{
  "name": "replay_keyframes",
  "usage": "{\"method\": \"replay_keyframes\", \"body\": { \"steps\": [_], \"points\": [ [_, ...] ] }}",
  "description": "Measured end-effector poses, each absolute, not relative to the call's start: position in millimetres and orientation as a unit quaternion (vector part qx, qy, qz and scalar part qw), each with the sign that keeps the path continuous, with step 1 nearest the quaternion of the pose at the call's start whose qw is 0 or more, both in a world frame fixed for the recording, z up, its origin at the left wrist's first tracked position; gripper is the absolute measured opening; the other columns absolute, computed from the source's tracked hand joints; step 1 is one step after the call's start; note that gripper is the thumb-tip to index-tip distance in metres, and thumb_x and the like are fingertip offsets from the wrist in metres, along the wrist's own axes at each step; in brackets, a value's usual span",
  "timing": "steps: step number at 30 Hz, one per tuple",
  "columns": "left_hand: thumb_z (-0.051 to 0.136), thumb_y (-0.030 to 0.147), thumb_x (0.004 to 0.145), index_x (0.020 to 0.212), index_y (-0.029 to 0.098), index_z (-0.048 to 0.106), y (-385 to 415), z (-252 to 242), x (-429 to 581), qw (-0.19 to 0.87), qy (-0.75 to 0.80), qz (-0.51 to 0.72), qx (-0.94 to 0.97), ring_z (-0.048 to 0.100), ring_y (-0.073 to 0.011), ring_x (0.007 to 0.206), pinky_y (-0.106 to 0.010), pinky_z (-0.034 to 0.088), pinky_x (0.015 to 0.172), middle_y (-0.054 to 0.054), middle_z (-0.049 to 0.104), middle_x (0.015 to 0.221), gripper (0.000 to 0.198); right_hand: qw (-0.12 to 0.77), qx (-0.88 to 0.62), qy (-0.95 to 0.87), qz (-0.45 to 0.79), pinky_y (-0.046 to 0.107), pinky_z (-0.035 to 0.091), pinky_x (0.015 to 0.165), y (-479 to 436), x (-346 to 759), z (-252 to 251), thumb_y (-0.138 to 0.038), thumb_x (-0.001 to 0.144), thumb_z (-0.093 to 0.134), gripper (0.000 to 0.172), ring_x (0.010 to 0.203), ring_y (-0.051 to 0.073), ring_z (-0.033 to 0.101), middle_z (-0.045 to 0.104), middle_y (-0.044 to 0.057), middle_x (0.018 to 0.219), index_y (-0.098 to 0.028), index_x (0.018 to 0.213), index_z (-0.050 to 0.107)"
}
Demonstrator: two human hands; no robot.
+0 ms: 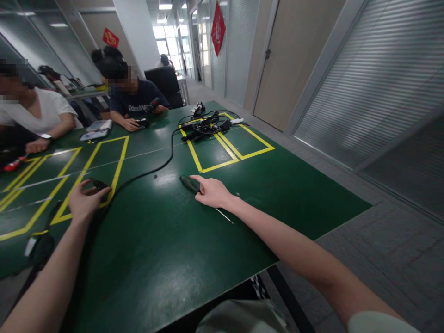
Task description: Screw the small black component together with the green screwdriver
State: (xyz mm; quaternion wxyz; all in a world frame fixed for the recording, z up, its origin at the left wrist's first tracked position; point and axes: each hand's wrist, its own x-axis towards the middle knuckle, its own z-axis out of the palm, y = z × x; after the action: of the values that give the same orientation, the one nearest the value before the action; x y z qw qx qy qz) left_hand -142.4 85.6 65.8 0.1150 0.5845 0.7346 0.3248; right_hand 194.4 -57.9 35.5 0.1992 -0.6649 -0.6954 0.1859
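My left hand (84, 202) pinches a small black piece (100, 184) between thumb and fingers, just above the yellow tape at the left; it looks like a plug, but its exact kind is unclear. A black cable (145, 174) runs past that hand from the far side of the table. My right hand (213, 191) is closed over a screwdriver (188, 184) with a dark green handle. The handle's end sticks out to the left of the fingers, and the thin metal shaft slants out under the wrist toward me.
A tangle of black cables and adapters (208, 126) lies on the yellow tape outlines at the back of the green table (166, 259). Two people sit across at the left, one holding a dark tool (152, 105). A black device (40, 247) is by my left forearm.
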Motion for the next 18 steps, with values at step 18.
{"method": "replay_keyframes", "body": {
  "steps": [18],
  "points": [
    [0.091, 0.034, 0.063, 0.141, 0.015, 0.057, 56, 65, -72, 0.355, 0.534, 0.357, 0.679, 0.077, -0.0279, 0.102, -0.045, 0.059, 0.099, -0.01, 0.079, 0.104, 0.087, 0.509, -0.585, -0.507, 0.376, 0.019, 0.048, 0.049, -34, 206, 24, -0.049, 0.102, 0.051, 0.039, 0.051, 0.005, 0.056, 0.067, -0.002, 0.077, -0.014, 0.118, 0.057]
  ]
}}
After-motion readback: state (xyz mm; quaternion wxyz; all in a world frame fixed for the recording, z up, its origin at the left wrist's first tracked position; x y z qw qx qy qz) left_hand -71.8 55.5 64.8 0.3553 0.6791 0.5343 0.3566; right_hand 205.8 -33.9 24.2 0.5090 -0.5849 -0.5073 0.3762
